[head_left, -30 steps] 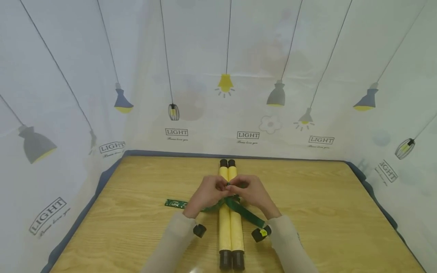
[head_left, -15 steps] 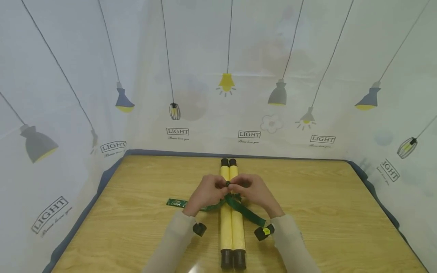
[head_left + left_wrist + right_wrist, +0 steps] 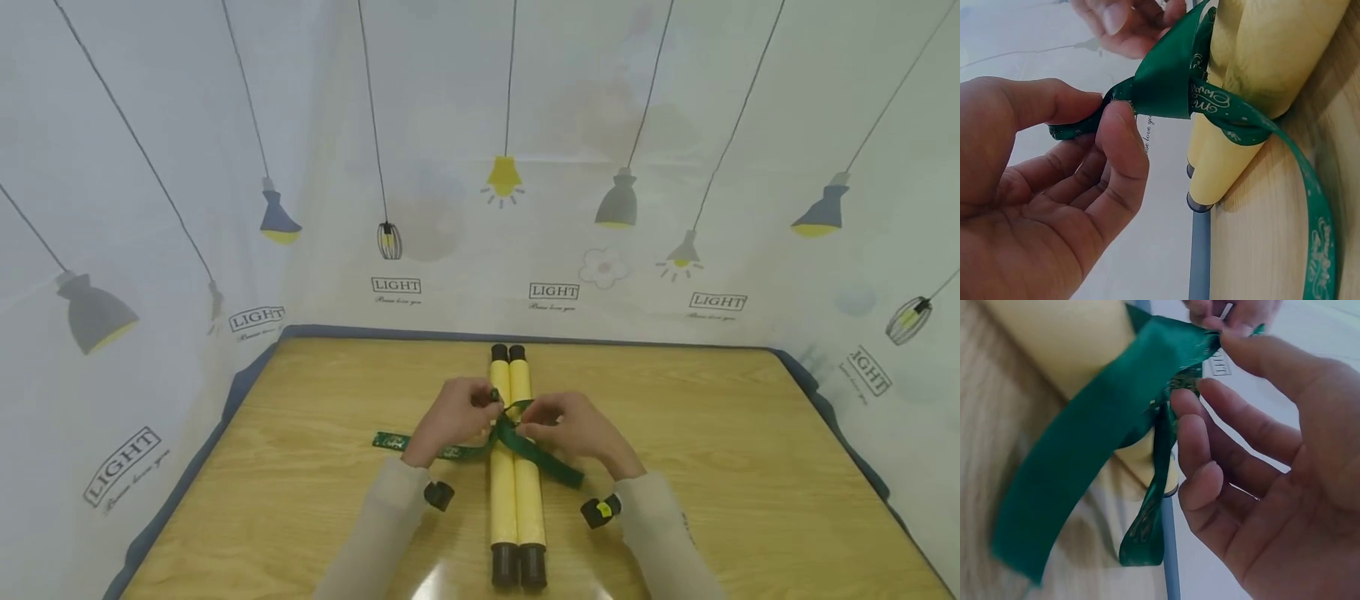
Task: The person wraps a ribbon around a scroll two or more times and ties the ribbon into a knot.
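Note:
Two yellow tubes with dark end caps (image 3: 504,500) lie side by side on the table, pointing away from me. A green ribbon (image 3: 543,461) with pale lettering is tied around their middle, its tails trailing left and right. My left hand (image 3: 456,414) pinches the ribbon between thumb and index finger, above the tubes; a doubled end sticks out of the pinch in the left wrist view. Beside the knot, my right hand (image 3: 1285,456) has its thumb and loosely bent fingers spread apart. Its fingertips are at the ribbon loop (image 3: 1179,344), touching or almost touching it.
The wooden table (image 3: 337,517) extends on both sides of the tubes. A white curtain (image 3: 450,108) printed with lamps stands around its back and sides, above a blue edging (image 3: 390,333). A dark wrist device (image 3: 600,511) sits below the right hand, another (image 3: 439,495) below the left.
My hands were together over the tubes at a small bit of ribbon. The right has moved right and toward me, away from the left, which keeps its pinch. A ribbon loop now shows between them.

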{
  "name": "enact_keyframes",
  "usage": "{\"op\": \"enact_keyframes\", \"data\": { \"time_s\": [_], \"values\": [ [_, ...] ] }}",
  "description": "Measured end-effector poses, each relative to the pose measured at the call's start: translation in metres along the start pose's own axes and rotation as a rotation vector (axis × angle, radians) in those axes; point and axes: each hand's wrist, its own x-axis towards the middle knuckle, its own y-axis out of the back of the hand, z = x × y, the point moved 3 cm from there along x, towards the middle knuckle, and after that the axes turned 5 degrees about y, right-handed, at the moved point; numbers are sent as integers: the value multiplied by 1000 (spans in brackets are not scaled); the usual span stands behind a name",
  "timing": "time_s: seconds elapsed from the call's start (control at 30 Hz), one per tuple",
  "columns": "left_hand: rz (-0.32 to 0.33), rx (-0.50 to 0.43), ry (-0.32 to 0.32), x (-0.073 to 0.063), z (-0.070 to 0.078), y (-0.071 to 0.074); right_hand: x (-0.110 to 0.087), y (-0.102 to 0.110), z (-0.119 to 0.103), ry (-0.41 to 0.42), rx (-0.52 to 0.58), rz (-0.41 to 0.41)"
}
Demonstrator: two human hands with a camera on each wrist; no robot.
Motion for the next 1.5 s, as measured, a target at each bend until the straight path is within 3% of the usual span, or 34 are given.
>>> {"op": "enact_keyframes", "data": {
  "time_s": [0.23,0.6,0.97,1.27,1.5],
  "values": [
    [-20,2,-7,2,-1,2,-5,-7,8,54,-74,-86],
    [0,28,-34,10,-2,7,-18,13,22,128,-139,-50],
    [8,27,-8,5,-7,6,-47,35,37,1,-137,-50],
    [7,30,2,5,-10,6,-68,52,48,-22,-122,-55],
    [6,31,6,4,-11,7,-82,60,56,-91,-132,-67]
  ]
}}
